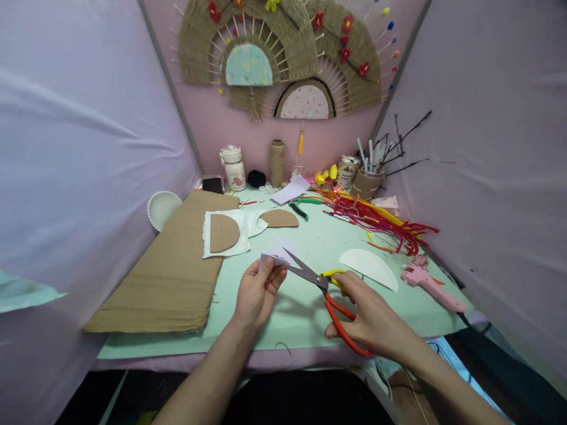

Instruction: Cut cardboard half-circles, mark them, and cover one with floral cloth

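My left hand (pixel 259 290) pinches a small piece of lilac paper (pixel 271 258) between thumb and fingers, above the middle of the table. In my right hand (pixel 370 313) is a pair of scissors (pixel 321 282) with one red and one yellow handle. Their dark blades are spread, with the tips pointing left beside the paper; whether they touch it I cannot tell. To the right of the scissors lies a white half-circle (pixel 372 265). A cardboard half-circle (pixel 224 233) rests on white cloth (pixel 243 245) to the left, and a second cardboard half-circle (pixel 281 218) lies just beyond.
A large cardboard sheet (pixel 163 277) covers the table's left side. At the right are a pink glue gun (pixel 432 286) and a heap of red and orange pipe cleaners (pixel 376 218). Green-handled pliers (pixel 301 209), a twine spool (pixel 277 164) and a white bottle (pixel 233 168) stand or lie farther back.
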The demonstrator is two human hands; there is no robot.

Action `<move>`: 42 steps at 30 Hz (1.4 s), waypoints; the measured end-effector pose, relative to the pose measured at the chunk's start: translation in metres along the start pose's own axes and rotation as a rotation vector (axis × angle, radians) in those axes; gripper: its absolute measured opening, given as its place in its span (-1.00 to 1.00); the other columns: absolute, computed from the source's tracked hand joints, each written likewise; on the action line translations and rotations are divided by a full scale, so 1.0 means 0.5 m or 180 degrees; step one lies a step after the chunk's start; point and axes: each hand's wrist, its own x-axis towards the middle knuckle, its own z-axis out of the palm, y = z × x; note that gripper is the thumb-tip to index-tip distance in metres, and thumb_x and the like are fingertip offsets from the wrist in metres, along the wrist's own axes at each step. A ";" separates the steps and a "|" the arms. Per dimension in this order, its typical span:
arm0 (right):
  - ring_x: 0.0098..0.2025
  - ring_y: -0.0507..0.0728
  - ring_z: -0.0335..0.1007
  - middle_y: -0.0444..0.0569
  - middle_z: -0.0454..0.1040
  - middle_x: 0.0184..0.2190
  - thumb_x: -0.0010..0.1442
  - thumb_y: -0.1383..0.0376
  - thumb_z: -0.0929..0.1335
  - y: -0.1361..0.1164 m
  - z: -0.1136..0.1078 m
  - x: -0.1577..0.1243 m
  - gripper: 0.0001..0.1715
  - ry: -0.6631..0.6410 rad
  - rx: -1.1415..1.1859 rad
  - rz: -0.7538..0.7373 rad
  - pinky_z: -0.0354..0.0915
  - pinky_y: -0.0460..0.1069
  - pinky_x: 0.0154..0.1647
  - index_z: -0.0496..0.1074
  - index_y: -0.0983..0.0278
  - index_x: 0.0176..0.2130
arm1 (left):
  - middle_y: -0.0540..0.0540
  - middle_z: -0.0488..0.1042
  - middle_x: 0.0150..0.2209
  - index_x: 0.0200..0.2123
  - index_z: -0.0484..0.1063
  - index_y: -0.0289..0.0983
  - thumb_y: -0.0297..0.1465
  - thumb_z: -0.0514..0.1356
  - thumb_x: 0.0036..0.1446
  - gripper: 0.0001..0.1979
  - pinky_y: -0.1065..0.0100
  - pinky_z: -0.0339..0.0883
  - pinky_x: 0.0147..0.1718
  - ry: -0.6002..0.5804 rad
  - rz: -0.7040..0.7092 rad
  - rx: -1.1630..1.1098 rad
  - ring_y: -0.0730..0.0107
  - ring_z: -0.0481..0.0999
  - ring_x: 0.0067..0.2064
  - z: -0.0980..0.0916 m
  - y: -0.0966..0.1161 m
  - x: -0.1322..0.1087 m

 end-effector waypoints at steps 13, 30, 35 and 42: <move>-0.24 0.15 0.35 -0.07 0.42 -0.24 -0.09 0.11 0.53 -0.014 0.009 0.005 -0.44 0.0041 0.0072 -0.0012 0.25 -0.01 -0.26 0.39 0.21 -0.11 | -0.06 0.60 -0.40 -0.40 0.53 -0.34 -0.37 0.49 -0.20 -0.71 0.51 0.47 -0.33 -0.0043 -0.0154 -0.0035 0.49 0.58 -0.38 -0.001 -0.021 -0.012; -0.38 0.09 0.29 -0.13 0.40 -0.40 0.05 0.15 0.45 -0.013 0.003 -0.006 -0.69 0.0037 -0.0114 0.0005 0.14 -0.06 -0.40 0.40 0.20 -0.20 | -0.07 0.60 -0.40 -0.40 0.53 -0.35 -0.37 0.49 -0.19 -0.72 0.50 0.48 -0.32 -0.0100 -0.0300 0.0107 0.48 0.58 -0.37 -0.004 -0.027 -0.015; -0.41 0.09 0.29 -0.13 0.40 -0.43 0.08 0.18 0.41 -0.009 -0.001 -0.009 -0.75 0.0051 -0.0136 0.0005 0.15 -0.06 -0.42 0.40 0.20 -0.22 | -0.07 0.60 -0.40 -0.40 0.53 -0.35 -0.37 0.49 -0.20 -0.71 0.47 0.49 -0.32 -0.0071 -0.0301 0.0139 0.46 0.58 -0.37 -0.006 -0.030 -0.016; -0.38 0.09 0.29 -0.13 0.42 -0.38 0.07 0.10 0.44 -0.006 -0.001 -0.018 -0.69 0.0063 -0.0095 0.0023 0.18 -0.06 -0.40 0.38 0.20 -0.22 | -0.06 0.60 -0.41 -0.41 0.53 -0.35 -0.37 0.50 -0.21 -0.70 0.50 0.47 -0.33 -0.0011 -0.0301 0.0109 0.48 0.58 -0.38 0.002 -0.029 -0.021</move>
